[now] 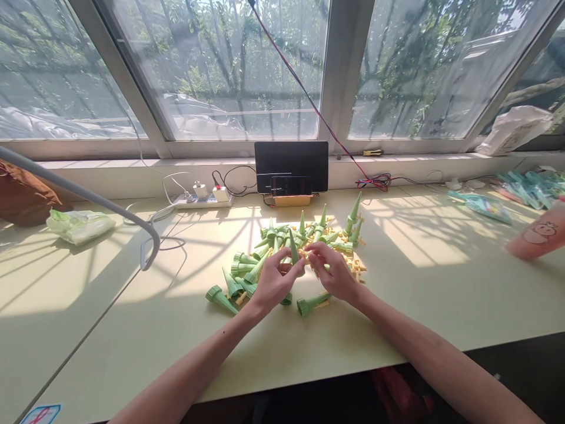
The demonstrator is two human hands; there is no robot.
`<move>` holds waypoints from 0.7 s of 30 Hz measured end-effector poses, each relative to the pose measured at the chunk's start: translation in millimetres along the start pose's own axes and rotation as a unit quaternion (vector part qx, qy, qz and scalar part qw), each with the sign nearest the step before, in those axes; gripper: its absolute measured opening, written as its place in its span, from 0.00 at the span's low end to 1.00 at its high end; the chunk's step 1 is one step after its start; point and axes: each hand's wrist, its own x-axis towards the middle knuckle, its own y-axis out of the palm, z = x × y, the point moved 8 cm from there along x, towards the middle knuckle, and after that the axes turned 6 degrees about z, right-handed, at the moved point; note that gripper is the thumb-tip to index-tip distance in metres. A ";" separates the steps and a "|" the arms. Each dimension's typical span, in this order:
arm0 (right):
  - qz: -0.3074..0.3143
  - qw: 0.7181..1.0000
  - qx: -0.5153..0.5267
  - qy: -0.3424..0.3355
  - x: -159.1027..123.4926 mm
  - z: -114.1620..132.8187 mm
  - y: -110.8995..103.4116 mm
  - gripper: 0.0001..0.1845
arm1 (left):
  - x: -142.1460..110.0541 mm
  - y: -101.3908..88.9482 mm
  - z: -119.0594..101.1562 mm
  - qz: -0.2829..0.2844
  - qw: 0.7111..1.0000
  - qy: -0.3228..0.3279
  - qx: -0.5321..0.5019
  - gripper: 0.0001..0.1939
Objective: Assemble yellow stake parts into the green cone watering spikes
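A pale table (pixel 441 288) is carrying many things. Green cones (pixel 258 271) and yellow pieces (pixel 356 268) are lying mixed near its middle. A packet (pixel 80 227) and a power strip (pixel 205 202) are resting to the left, a pink cup (pixel 541 232) to the right.

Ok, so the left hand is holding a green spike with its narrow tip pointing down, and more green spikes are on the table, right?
Not quite: the tip points up. The head view shows the left hand holding the green spike with its narrow tip upward. The other green spikes are on the table, as you said.
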 end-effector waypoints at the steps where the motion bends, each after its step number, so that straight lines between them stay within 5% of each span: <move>1: 0.004 1.000 0.004 0.001 -0.2 -0.1 0.8 0.10 | 0.4 0.8 1.1 0.006 1.000 -0.001 -0.004 0.13; 15: 0.011 1.000 -0.012 0.006 -0.9 0.6 2.5 0.10 | 1.4 10.8 6.6 0.062 0.998 0.022 0.012 0.11; 21: 0.008 1.000 -0.012 0.000 -2.0 -0.4 2.6 0.11 | -5.2 9.6 -14.1 0.022 0.971 0.156 0.177 0.06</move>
